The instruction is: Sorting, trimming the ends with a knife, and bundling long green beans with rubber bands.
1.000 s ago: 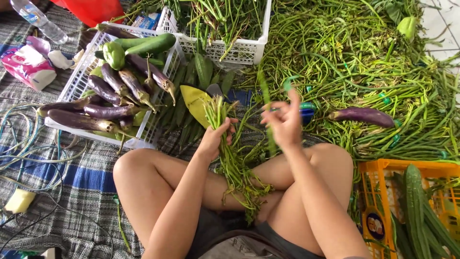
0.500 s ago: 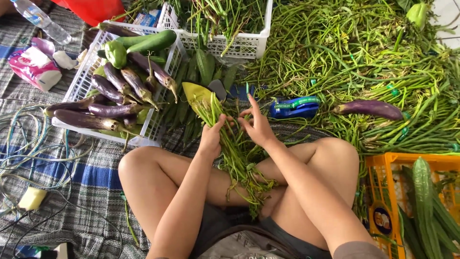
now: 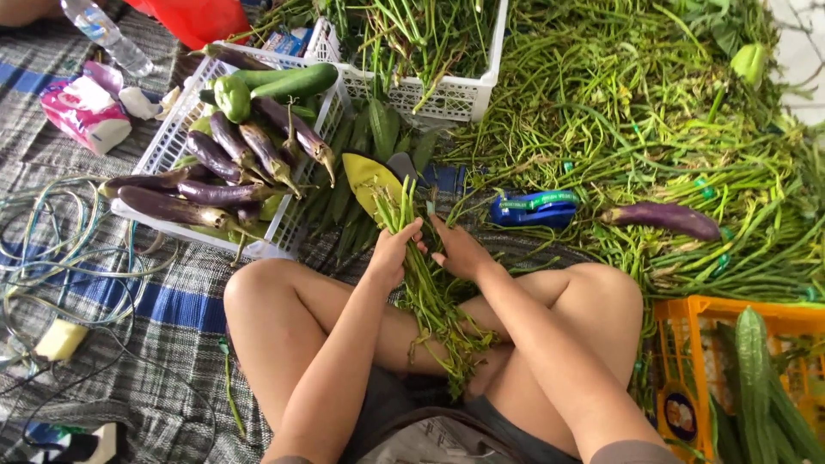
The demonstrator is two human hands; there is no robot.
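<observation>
I sit cross-legged on a woven mat. My left hand (image 3: 393,252) grips a bundle of green leafy stalks (image 3: 434,309) that lies across my lap, its stem ends pointing away from me. My right hand (image 3: 458,249) rests against the same bundle just to the right, fingers closing around the stems. A blue tape dispenser (image 3: 533,209) lies on the mat beyond my right hand.
A white crate (image 3: 176,137) of purple eggplants, a green pepper and a cucumber stands at left. Another white crate (image 3: 447,94) holds greens. A heap of long green stalks (image 3: 687,137) and a loose eggplant (image 3: 662,220) lie at right. An orange crate (image 3: 696,378) holds gourds.
My right hand came down from a raised position and closed in on the bundle beside my left hand. The view shifted slightly.
</observation>
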